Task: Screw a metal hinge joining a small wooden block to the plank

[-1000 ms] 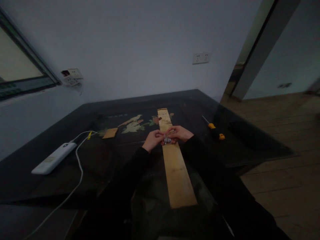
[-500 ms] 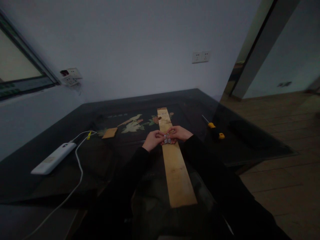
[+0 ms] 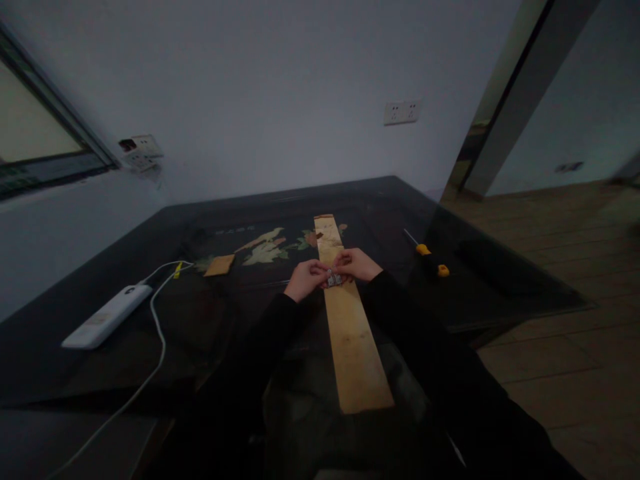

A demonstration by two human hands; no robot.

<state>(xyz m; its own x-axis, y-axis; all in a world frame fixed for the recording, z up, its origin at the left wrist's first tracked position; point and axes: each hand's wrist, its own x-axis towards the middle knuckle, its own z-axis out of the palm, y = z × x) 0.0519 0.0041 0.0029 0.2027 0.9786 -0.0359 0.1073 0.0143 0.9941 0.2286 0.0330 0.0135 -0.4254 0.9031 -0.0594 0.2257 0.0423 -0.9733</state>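
Observation:
A long pale wooden plank (image 3: 353, 340) lies lengthwise on the dark table (image 3: 450, 293). Over its upper half, my left hand (image 3: 306, 279) and my right hand (image 3: 356, 265) meet with fingers pinched together. Between the fingertips sits a small shiny metal piece (image 3: 334, 279), held from both sides just above the plank. I cannot make out what kind of part it is. Both forearms wear black sleeves.
A yellow-and-black screwdriver (image 3: 428, 257) lies right of the plank. A small wooden block (image 3: 220, 265) rests to the left. A white power strip (image 3: 105, 318) with a white cable (image 3: 157, 333) lies at the far left. Wooden floor lies beyond the table's right edge.
Both hands stay in the same place over the plank. The metal piece shifts slightly between the fingers.

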